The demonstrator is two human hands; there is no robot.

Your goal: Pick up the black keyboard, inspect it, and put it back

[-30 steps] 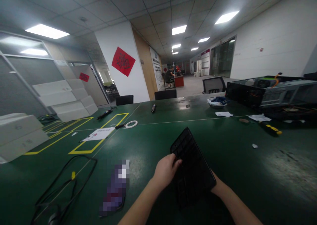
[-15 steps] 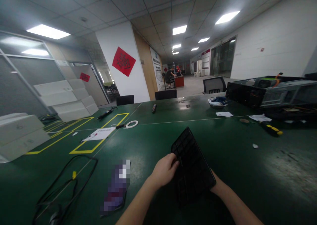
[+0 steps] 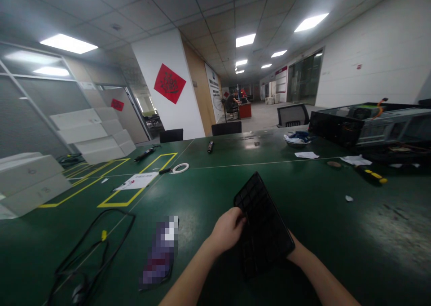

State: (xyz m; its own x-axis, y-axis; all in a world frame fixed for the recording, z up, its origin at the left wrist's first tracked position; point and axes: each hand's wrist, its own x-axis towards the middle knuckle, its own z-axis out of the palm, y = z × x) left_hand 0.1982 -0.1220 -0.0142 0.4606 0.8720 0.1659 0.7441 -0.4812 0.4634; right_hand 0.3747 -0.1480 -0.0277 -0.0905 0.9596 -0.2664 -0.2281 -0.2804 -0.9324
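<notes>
A thin black case (image 3: pixel 264 223) with a grid of rectangular cells on its face is held up, tilted, above the green table. My left hand (image 3: pixel 230 225) is closed at its left edge, fingers bent against the face; whether a small part is between the fingertips cannot be made out. From the right, my right hand (image 3: pixel 294 245) grips the case from behind, and its fingers are hidden by it. Left of my left forearm lies a purple item (image 3: pixel 160 254), blurred out in the picture.
A looped black cable (image 3: pixel 129 227) lies at the left, near white boxes (image 3: pixel 33 182). Farther back are a white tape ring (image 3: pixel 181 168), a paper sheet (image 3: pixel 138 181) and a small dark cylinder (image 3: pixel 210 147). An opened computer case (image 3: pixel 336 128) and a yellow-black screwdriver (image 3: pixel 372 175) are at right.
The whole view has shifted slightly to the right. Both hands keep their hold on the black case, with hardly any movement of the fingers visible.
</notes>
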